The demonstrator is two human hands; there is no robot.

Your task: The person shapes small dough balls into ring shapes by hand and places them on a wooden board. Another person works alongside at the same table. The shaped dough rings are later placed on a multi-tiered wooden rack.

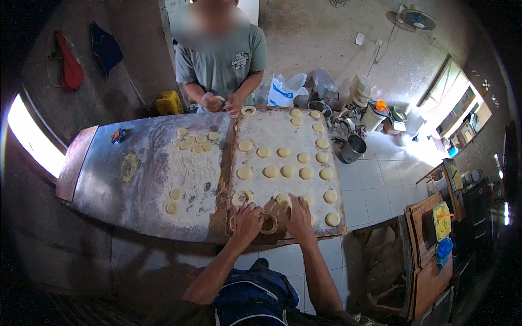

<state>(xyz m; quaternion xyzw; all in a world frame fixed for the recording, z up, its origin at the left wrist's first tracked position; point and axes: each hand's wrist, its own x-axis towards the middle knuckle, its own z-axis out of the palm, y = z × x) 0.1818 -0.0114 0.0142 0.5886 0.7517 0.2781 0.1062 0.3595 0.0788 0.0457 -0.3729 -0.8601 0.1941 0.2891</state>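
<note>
My left hand [248, 220] rests low over the near left part of a floured wooden board [255, 126], its fingers bent and close together. A pale dough edge shows beside it, but what lies under the fingers is hidden. Just right of it is a dough ring [268, 224]; another dough ring [242, 198] lies beyond its fingertips. My right hand [300, 217] reaches forward with fingers stretched out, fingertips against a dough round [283, 199]. Rows of flat dough rounds [287, 171] cover the board, and some are partly covered by my right hand.
Across the table a person [220, 70] works a piece of dough with both hands; a dough ring [248, 111] lies nearby. Left of the board, a metal tabletop [147, 204] carries flour and several dough rounds [201, 139]. A metal pot [353, 148] stands on the floor at right.
</note>
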